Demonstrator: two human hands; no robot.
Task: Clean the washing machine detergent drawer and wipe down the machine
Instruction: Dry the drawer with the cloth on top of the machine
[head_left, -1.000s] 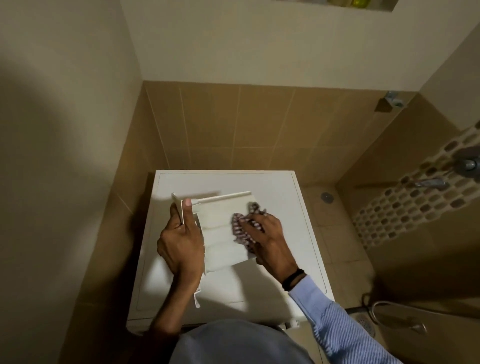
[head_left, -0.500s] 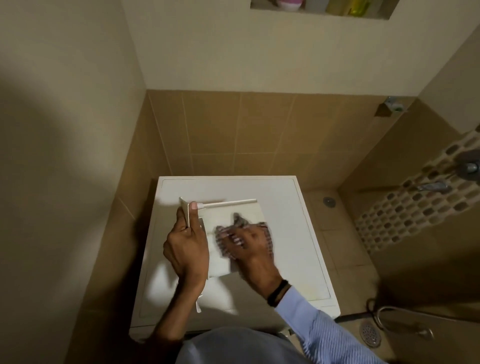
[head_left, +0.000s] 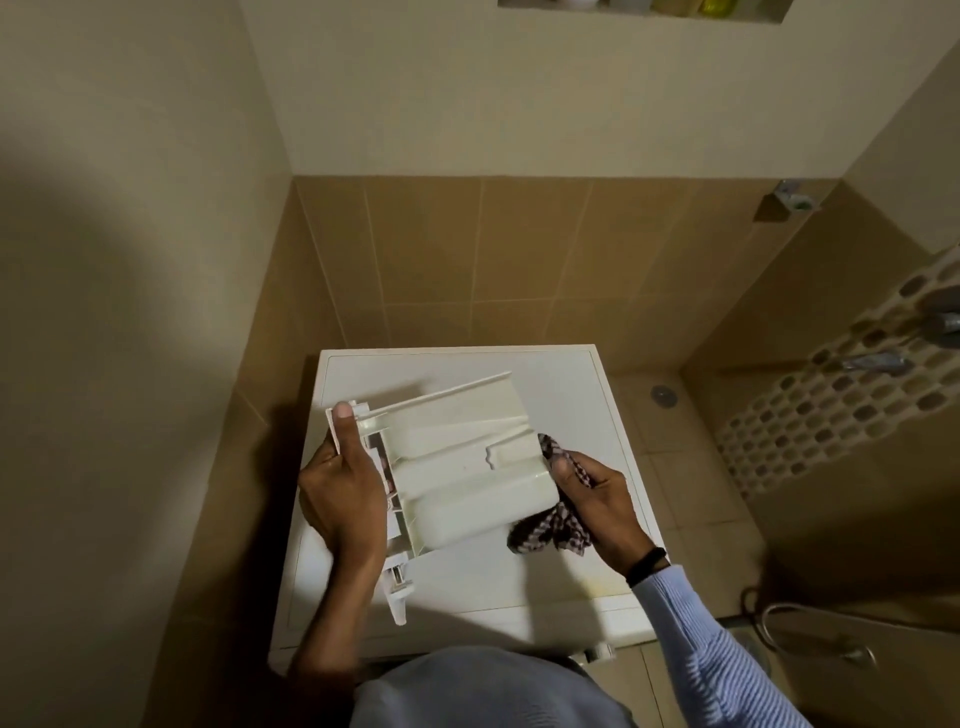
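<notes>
Your left hand (head_left: 343, 499) grips the drawer (head_left: 467, 478) above the washing machine (head_left: 571, 395); your right hand (head_left: 605, 501) clutches a checked cloth (head_left: 550, 532) against its far end; drawer contents cannot be told

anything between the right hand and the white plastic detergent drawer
Only the dark checked cloth that the right hand grips, bunched at the right end of the white plastic detergent drawer. Nothing else visible stands between them.
</notes>
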